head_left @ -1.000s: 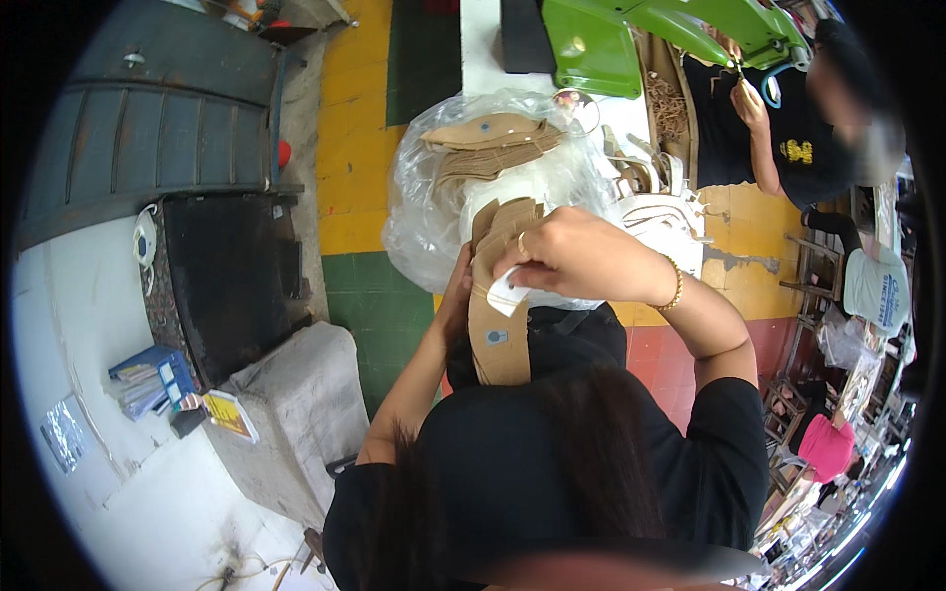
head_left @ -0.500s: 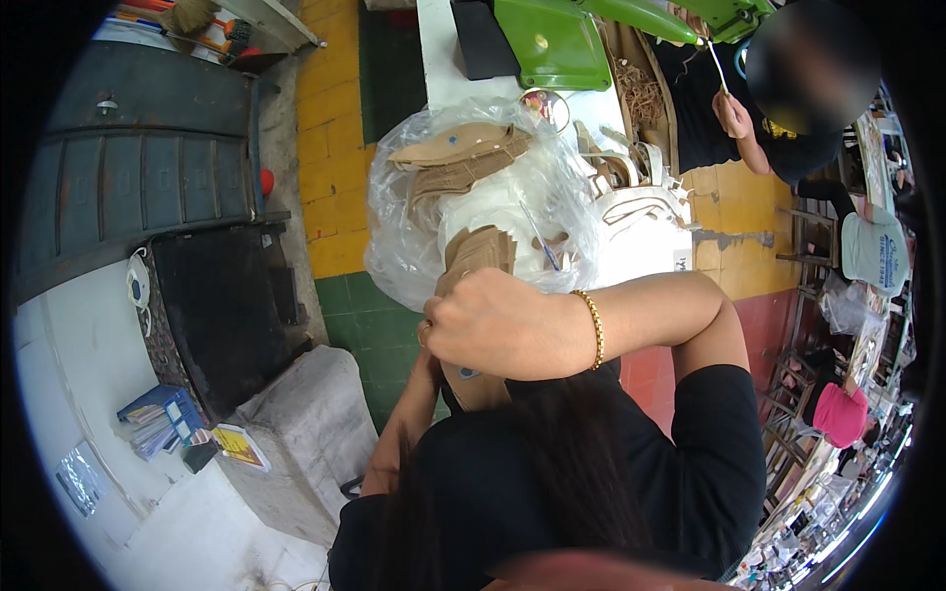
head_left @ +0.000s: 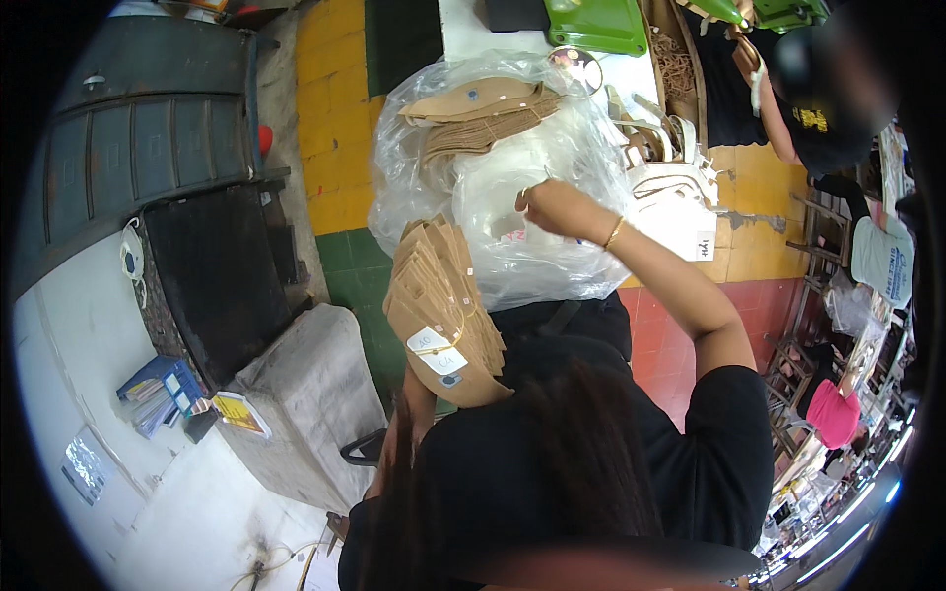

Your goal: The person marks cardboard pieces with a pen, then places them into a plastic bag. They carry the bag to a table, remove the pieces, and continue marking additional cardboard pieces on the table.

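Observation:
A thick bundle of curved brown cut pieces [head_left: 434, 286], bound with a thin band, stands tilted before my chest. A white handwritten paper tag [head_left: 439, 350] is tucked under the band. My left forearm reaches up to the bundle from below; the left hand is hidden behind it and appears to support it. My right hand [head_left: 567, 212] is closed over the clear plastic bag [head_left: 414, 108], its fingers pinched around what looks like a pen; a thin end pokes out above them. Farther off on the bag lie a second tied brown bundle [head_left: 493, 126] and a wider brown piece [head_left: 463, 98].
Off-white straps [head_left: 670, 182] lie on the white table [head_left: 690, 236] right of the bag, by a round tin [head_left: 576, 69]. Beyond are a green machine [head_left: 596, 25] and a co-worker [head_left: 734, 98]. A grey covered box [head_left: 315, 394] stands at my left.
My right hand has left the brown bundle and moved forward and right to where the pen lay. The bundle has come up, its tag now facing me. The view has shifted slightly.

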Demonstrator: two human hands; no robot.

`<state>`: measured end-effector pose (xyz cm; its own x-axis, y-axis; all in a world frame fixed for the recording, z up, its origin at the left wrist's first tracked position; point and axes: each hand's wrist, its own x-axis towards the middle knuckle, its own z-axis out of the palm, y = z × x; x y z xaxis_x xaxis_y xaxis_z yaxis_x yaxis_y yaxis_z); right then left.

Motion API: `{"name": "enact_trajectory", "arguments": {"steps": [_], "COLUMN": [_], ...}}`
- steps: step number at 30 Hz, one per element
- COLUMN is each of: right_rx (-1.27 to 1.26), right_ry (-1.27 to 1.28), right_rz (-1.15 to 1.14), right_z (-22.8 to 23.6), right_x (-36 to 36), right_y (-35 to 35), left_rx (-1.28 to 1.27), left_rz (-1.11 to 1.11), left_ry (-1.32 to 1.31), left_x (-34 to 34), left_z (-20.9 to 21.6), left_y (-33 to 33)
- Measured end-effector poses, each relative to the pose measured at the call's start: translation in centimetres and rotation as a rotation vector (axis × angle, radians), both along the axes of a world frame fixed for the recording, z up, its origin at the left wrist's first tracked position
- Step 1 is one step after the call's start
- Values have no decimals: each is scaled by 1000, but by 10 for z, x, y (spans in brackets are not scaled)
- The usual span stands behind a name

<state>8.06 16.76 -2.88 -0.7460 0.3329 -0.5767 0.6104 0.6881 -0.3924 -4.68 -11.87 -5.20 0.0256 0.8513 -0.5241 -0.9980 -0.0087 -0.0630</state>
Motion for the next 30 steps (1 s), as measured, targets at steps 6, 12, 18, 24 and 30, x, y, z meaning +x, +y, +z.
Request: {"name": "enact_trajectory", "arguments": {"steps": [6,12,18,24,30], "right_rx": [310,64,-211,149,318], "right_ry": [134,-15,-41,318,723], "right_rz": [88,-142,-435,-104,-123], "right_z": [-60,-30,17,41,57], "right_x": [11,11,12,16,15], "right_y": [-41,-9,14,-3,-24], "left_rx": [-79,284,352,349,291], "left_rz": [-7,154,177,109,82], "left_ry": [27,-250,-283,-180,-131], "left_x": [-7,-10,-12,-21,-24], "left_z": [-9,-29,-36,-40,-44], "left_y": [11,7,-1,4,7]}}
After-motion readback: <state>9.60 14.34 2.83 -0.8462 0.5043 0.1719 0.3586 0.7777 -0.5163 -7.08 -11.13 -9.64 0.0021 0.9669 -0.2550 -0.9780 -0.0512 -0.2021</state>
